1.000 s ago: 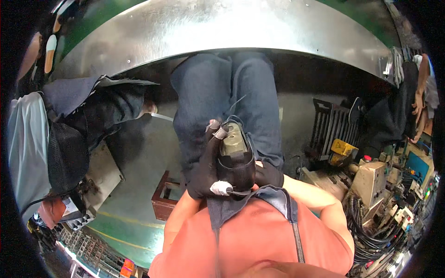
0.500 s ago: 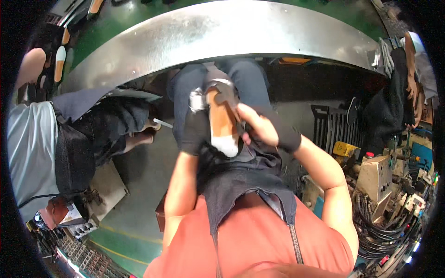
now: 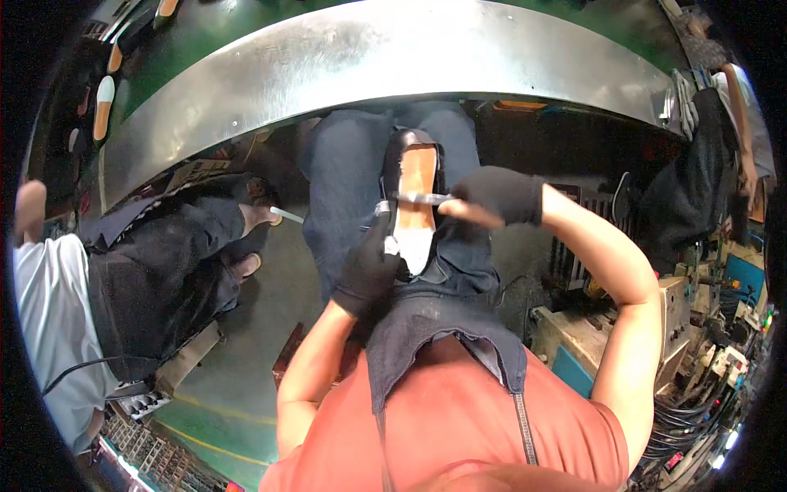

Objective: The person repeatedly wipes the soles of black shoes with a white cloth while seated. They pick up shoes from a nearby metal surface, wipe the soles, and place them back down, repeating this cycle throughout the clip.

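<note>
A black shoe point(image 3: 416, 168) rests bottom-up between my thighs, its underside tan with a white patch at the end nearer me. My left hand point(image 3: 370, 266), in a black fingerless glove, grips the shoe's left side; something silver shows at its fingertips, perhaps tape. My right hand point(image 3: 496, 198), gloved in black too, is closed round a slim metal tool point(image 3: 422, 198). That tool lies across the middle of the shoe's underside, pointing left. Its exact kind is not clear.
A long metal bench point(image 3: 328, 61) curves across ahead of my knees. Shoe parts point(image 3: 104, 107) lie beyond its left end. A co-worker in dark trousers point(image 3: 164, 271) sits at left, another person point(image 3: 742, 139) at far right. Machinery with black hoses point(image 3: 680, 418) stands at right.
My right hand has swung up and outward, and the metal tool now crosses the shoe's underside. The shoe has shifted slightly right and away from me. The left co-worker has moved nearer.
</note>
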`<control>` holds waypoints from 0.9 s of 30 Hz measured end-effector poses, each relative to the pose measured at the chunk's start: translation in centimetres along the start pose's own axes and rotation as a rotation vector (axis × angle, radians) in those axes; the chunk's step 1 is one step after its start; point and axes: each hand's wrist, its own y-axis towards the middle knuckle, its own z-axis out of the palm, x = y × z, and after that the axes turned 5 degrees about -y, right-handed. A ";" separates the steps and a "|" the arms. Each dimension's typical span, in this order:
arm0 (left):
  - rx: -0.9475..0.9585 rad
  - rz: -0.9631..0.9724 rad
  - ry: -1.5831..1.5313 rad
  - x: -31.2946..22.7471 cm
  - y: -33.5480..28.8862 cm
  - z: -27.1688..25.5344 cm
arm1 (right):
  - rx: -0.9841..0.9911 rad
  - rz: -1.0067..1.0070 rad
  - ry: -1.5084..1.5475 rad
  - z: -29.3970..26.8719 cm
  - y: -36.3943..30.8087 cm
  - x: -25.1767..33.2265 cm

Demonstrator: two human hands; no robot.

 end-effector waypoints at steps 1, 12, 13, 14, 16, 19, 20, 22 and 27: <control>0.015 0.099 0.042 -0.8 0.1 -0.5 | -0.067 0.005 -0.220 1.2 0.1 0.6; -0.499 0.258 0.012 2.0 8.1 4.0 | 0.195 -0.050 0.000 -2.0 -1.1 -2.7; -0.406 0.160 -0.051 2.6 8.4 3.1 | 0.108 -0.095 -0.110 -2.8 -1.3 -1.7; -0.381 0.179 0.124 3.9 8.6 2.5 | 0.013 -0.144 -0.243 -4.0 -1.5 -0.2; -0.319 0.077 0.437 7.3 8.4 2.5 | -0.276 -0.268 -0.207 -4.2 -2.3 3.8; -0.078 0.066 0.221 5.7 7.9 1.3 | -0.657 -0.536 -0.002 -1.0 -1.7 5.5; -0.078 0.068 0.049 5.5 7.0 2.0 | -0.746 -0.673 0.105 1.6 -0.6 3.8; -0.124 0.040 -0.289 5.9 4.2 2.6 | -0.427 -0.239 0.217 6.4 1.3 0.3; -0.159 0.065 -0.323 6.3 -2.0 4.4 | -0.080 -0.007 0.465 8.6 -1.2 0.0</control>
